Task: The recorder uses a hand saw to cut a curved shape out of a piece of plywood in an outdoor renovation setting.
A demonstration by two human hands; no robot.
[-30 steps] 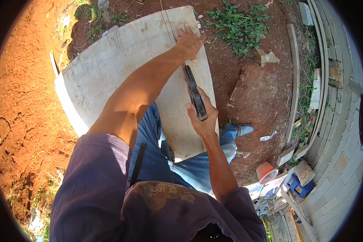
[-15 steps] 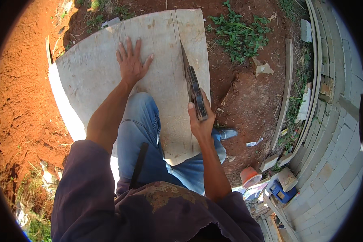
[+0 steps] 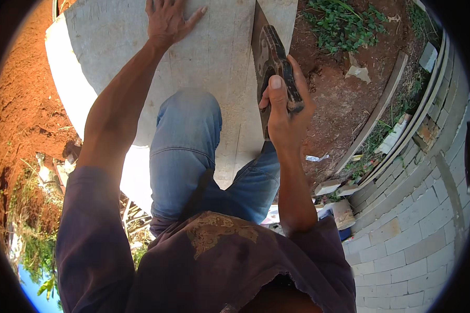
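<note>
Right hand (image 3: 291, 125) closed around the dark handle (image 3: 274, 44) of a hand saw, thumb laid along the near side. Saw blade (image 3: 257, 39) is over the right part of the board, pointing away from the person, tip at or just past the upper edge of view. Toothed edge faces left. Can't tell whether the teeth are biting into the wood or just resting on it.

Left hand (image 3: 167, 23) isn't gripping anything: palm down on the board, thumb spread out to the right, fingertips cut off by the upper edge of view. It's well left of the saw.

Board (image 3: 219, 57) is a large pale wooden sheet under both hands, its far end out of view. Left strip of it is in hard sunlight, the rest in shade. Thin dark line on it below the saw, running toward the person.

Jeans (image 3: 185, 125): left knee is over the board, can't tell how hard it bears down. Right leg is by the near right corner.

Further out: red soil (image 3: 15, 104) on the left, green plants (image 3: 344, 26) upper right, a long timber strip (image 3: 376, 115) on the ground, then a pale block wall (image 3: 418, 235) on the far right.
</note>
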